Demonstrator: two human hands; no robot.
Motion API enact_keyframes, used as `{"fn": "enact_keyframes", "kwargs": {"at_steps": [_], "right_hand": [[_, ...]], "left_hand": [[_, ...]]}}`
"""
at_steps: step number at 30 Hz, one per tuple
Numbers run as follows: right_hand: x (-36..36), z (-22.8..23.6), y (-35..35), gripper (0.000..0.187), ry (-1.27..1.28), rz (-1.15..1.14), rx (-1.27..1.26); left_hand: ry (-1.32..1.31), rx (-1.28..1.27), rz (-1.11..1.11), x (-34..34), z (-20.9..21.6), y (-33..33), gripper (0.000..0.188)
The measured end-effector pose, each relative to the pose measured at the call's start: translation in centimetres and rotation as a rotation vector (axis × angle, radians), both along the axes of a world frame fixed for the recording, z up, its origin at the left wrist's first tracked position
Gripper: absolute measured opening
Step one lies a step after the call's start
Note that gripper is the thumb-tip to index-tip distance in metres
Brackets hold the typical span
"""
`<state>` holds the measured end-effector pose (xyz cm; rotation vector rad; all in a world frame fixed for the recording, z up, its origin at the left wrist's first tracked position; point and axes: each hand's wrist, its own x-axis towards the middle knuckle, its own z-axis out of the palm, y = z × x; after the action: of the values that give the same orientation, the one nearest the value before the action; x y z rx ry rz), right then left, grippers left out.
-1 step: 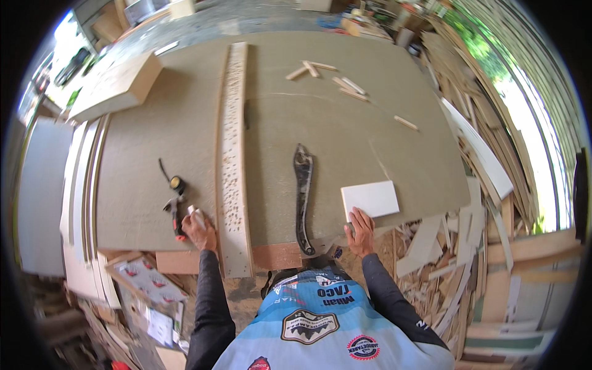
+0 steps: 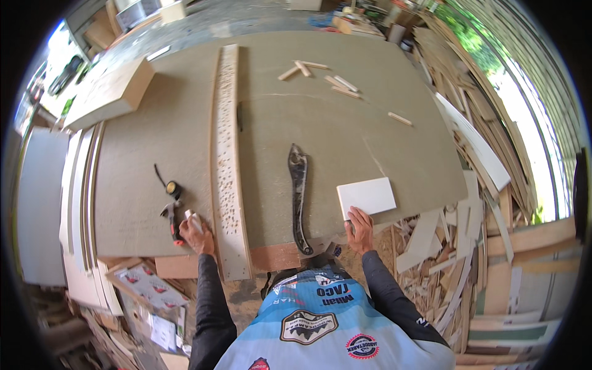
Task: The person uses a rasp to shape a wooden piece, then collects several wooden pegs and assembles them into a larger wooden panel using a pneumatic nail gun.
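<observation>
In the head view, your left hand (image 2: pixel 198 237) is at the near edge of the worktop (image 2: pixel 407 157), just left of the dotted strip (image 2: pixel 228 160); its grip seems to be pinching a small white piece (image 2: pixel 192 217) between thumb and fingers, and that piece stands out past the fingertips. Your right hand (image 2: pixel 360 230) has its fingers on the near left part of the white panel (image 2: pixel 368 195); the thumb sits lower and apart, and you cannot tell from here whether that grip closes around the edge or only rests there. The panel lies flat, close to the near edge of the worktop; the black tool (image 2: pixel 298 194) lies between it and the strip, touching neither; the hammer (image 2: pixel 172 223) is just left of your left hand, with the tape measure (image 2: pixel 173 189) beyond it; the sticks (image 2: pixel 302 69) are scattered toward the far side, well apart from both hands.

The step in hand looks like holding, with one thing under each hand; as a judgement, lifting the panel from here calls for your right thumb to come under its near edge; bringing the two things together calls for your left hand to clear the strip and the black tool.
</observation>
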<state>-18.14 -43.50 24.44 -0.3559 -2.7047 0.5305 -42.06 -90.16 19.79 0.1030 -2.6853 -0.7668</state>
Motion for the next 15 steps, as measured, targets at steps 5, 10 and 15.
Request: {"fn": "enact_keyframes", "kwargs": {"at_steps": [5,10,15], "right_hand": [[1.0,0.3,3.4,0.014,0.122,-0.207,-0.137],[-0.4,0.0,10.7,0.017,0.167,-0.276,-0.029],[-4.8,-0.7,20.6,0.021,0.083,-0.377,-0.254]], "left_hand": [[0.071,0.130,0.022,0.1,1.7,1.1,0.052],[0.084,0.348,-0.012,2.3,3.0,5.8,0.041],[-0.211,0.271,-0.325,7.0,6.6,19.5,0.042]]}}
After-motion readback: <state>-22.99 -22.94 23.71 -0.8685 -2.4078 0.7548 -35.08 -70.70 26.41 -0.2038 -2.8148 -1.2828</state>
